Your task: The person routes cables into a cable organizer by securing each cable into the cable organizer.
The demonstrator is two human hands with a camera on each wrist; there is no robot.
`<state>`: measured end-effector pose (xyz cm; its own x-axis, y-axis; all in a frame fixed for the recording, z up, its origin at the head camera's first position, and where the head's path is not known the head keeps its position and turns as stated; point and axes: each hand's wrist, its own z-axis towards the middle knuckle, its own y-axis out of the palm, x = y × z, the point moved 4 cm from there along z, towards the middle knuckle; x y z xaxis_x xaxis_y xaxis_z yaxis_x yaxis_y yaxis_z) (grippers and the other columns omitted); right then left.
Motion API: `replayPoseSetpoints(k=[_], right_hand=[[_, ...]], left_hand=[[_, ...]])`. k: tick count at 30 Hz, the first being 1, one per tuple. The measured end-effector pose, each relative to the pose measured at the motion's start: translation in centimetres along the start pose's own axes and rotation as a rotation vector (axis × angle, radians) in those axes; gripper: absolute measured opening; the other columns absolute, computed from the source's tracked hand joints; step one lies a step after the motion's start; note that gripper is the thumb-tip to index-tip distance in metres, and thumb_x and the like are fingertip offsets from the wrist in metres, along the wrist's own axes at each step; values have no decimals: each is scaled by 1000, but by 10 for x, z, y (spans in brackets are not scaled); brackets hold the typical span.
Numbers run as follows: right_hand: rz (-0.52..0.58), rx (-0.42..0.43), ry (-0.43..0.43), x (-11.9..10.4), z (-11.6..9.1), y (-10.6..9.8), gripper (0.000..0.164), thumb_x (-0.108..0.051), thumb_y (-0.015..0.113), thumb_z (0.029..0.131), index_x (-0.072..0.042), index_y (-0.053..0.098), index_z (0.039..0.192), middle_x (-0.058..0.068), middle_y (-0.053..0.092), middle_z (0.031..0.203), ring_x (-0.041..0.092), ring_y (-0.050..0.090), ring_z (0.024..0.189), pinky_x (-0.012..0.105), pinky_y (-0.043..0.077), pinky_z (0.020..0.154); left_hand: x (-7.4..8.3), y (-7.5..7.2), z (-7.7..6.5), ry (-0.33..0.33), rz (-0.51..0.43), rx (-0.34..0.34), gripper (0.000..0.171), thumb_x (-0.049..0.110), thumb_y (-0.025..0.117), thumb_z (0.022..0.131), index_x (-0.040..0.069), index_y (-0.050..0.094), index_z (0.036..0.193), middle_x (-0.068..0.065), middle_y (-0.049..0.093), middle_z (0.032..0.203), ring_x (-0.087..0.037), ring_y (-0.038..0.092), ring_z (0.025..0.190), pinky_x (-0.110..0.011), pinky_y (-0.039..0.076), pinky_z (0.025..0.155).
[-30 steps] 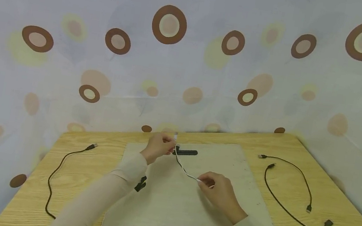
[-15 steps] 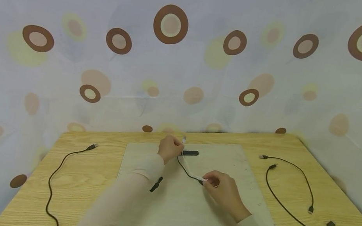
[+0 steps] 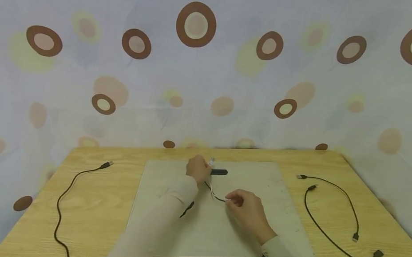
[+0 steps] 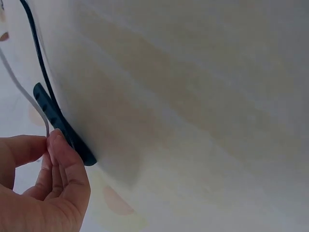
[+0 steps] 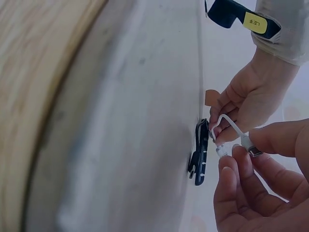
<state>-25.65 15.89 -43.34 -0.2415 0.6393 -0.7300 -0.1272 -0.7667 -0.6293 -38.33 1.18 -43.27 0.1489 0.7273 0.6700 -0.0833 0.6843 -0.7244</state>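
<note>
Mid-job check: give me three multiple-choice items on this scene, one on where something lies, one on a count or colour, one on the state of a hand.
1. Where does the black clip lie?
A. on the pale board
B. on the bare wood at the table's right edge
C. on the curtain

2. How many loose black cables lie on the wooden table, off the board?
A. one
B. three
C. five

3. What is the right hand doing?
A. lying flat and open
B. pinching one end of the white cable
C. gripping the clip

Answers: 1 A, it sits by the board's far edge; 2 B, one lies left, two right; 3 B, the fingers hold its end.
</note>
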Motion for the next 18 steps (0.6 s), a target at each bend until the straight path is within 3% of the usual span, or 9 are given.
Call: replayPoseSetpoints(k=[8, 13, 18], right_hand=[[-29, 1, 31, 5, -3, 0, 4, -5, 69, 85, -6, 71, 89, -1, 66, 78, 11, 59, 71, 29, 48, 68], [-27, 18, 12, 5, -2, -2, 4, -5, 69, 85, -6, 71, 88, 1, 67, 79, 12, 60, 72, 30, 49, 69], [-18, 28, 18, 4, -2, -4, 4, -4, 69, 84, -5, 71, 87, 1, 66, 78, 11, 59, 71, 29, 48, 67]], left_hand=[[-11, 10, 0, -72, 20, -8, 17, 10, 65, 90, -6, 67, 86, -16, 67, 76, -24, 63, 61, -29, 50, 49], [-10, 10, 4, -70, 28, 5, 12, 4, 63, 88, -4, 68, 80, -17, 69, 79, -26, 64, 67, -32, 52, 55], [-8, 7, 7, -111, 20, -22, 17, 3, 60, 89, -2, 65, 74, -14, 67, 76, -21, 58, 61, -29, 48, 51]])
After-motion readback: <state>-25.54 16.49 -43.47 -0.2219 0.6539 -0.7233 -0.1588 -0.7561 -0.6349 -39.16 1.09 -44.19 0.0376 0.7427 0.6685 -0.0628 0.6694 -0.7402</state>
